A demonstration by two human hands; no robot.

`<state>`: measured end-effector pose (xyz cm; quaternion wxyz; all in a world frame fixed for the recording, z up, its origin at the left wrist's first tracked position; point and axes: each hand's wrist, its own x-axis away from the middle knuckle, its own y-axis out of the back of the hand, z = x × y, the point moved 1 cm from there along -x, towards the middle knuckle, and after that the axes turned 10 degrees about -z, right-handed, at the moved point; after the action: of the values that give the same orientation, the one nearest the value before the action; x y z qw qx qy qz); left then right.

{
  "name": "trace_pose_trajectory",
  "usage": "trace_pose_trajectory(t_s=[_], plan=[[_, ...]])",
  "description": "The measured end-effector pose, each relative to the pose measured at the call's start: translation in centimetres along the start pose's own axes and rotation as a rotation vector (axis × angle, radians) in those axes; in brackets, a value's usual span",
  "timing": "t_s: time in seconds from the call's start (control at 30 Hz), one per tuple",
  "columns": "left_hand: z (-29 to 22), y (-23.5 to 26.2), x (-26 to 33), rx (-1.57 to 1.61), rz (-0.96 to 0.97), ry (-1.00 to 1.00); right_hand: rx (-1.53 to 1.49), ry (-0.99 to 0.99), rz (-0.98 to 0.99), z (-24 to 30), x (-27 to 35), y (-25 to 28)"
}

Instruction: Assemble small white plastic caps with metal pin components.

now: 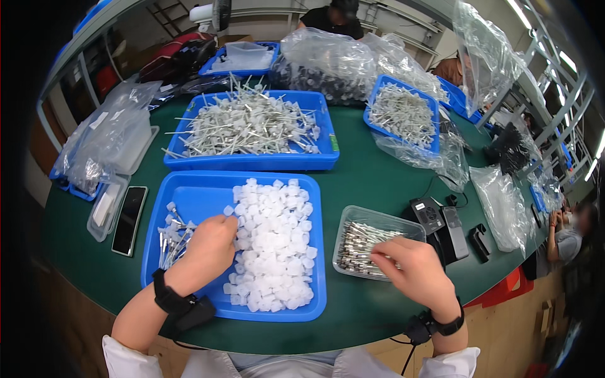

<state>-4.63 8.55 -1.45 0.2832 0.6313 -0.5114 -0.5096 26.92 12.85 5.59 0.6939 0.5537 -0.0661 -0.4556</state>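
Observation:
My left hand [211, 247] rests in the near blue tray [189, 189], its fingertips closed on one small white cap at the edge of the heap of white plastic caps [277, 242]. Left of that hand lies a small group of assembled capped pins [173, 236]. My right hand [413, 263] reaches into the clear plastic box [353, 217] of thin metal pins [359, 246], fingers pinched together on the pins.
A second blue tray [321, 160] heaped with finished capped pins stands behind. Another blue tray [377, 88] of them is at the back right. A phone [130, 219], clear bags [107, 135], a black device [428, 214] and a person at the right edge [567, 233] surround the green table [384, 183].

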Motion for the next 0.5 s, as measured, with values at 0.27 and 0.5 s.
trace_pose_trajectory(t_s=[0.27, 0.5], plan=[[-2.4, 6.2, 3.2, 1.115, 0.085, 0.467, 0.367, 0.19, 0.154, -3.4, -0.9, -4.1], [-3.7, 4.3, 5.1, 1.884, 0.111, 0.558, 0.45, 0.195, 0.139, -3.3, -0.8, -4.2]])
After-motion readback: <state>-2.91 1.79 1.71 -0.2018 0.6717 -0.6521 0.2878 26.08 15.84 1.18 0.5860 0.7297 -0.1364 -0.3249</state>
